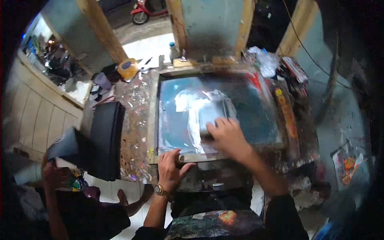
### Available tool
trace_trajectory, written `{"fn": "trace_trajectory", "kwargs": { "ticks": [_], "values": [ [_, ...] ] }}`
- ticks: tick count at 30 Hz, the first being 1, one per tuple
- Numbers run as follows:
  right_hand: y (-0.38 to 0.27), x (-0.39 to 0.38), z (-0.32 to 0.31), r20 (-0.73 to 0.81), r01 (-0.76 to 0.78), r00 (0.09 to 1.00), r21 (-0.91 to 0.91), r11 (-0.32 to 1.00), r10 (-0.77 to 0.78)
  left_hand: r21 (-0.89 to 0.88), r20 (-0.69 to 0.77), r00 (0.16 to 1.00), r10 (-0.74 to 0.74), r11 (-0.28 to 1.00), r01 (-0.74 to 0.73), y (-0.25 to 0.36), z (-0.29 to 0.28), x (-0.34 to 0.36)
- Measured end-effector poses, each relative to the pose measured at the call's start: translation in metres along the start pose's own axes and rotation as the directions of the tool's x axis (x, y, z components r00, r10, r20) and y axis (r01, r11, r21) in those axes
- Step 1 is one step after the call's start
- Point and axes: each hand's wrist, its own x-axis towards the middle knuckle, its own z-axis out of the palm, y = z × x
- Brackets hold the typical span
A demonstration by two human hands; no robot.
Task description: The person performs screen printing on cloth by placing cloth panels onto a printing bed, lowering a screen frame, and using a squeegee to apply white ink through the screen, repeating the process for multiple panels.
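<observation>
well, from where i sit at the far end of the feed, the left edge shows another person's hand [53,175] at a dark, floppy sheet [69,147]; i cannot tell exactly how it grips. just beside that lies a stack of black pieces [105,140] along the left side of a paint-spattered bench [134,130], with a purple cup [103,81] and a yellow-orange container [129,69] farther back. next i have the left hand [169,167], a watch [160,190] on its wrist, resting at the near left corner of a wooden frame [152,132]; its fingers are loosely bent over the edge and the thumb stands wide of them. the frame lies flat on the bench around a blue panel [172,129], where a white smear [193,120] runs across the middle. over the smear's right part i see the flat tool [212,113], blurred, with the right hand [229,135] closed around its near right side. beyond the frame's right side lies a long orange-stained strip [286,110], and a clear plastic bag [266,63] sits at the back.
</observation>
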Motion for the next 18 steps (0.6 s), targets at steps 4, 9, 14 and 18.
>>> {"fn": "trace_trajectory", "kwargs": {
  "ticks": [4, 9, 14, 18],
  "values": [
    [0.013, 0.019, -0.013, 0.255, -0.062, 0.967, 0.126, 0.990, 0.028, 0.017, 0.007, 0.999, -0.053, 0.998, 0.053, -0.007, 0.014, -0.022],
    [-0.003, -0.011, -0.002, 0.174, -0.061, 0.984, 0.132, 0.989, 0.037, -0.001, -0.026, 0.999, -0.031, 1.000, 0.031, -0.003, 0.005, -0.014],
    [0.044, 0.052, 0.041, 0.001, -0.044, 0.999, 0.050, 0.998, 0.044, -0.016, -0.039, 0.999, -0.016, 1.000, 0.015, -0.001, 0.005, -0.010],
    [0.090, 0.116, 0.046, 0.225, -0.026, 0.974, 0.068, 0.997, 0.010, -0.014, 0.029, 0.997, -0.078, 0.997, 0.078, -0.012, 0.020, -0.029]
  ]
}}
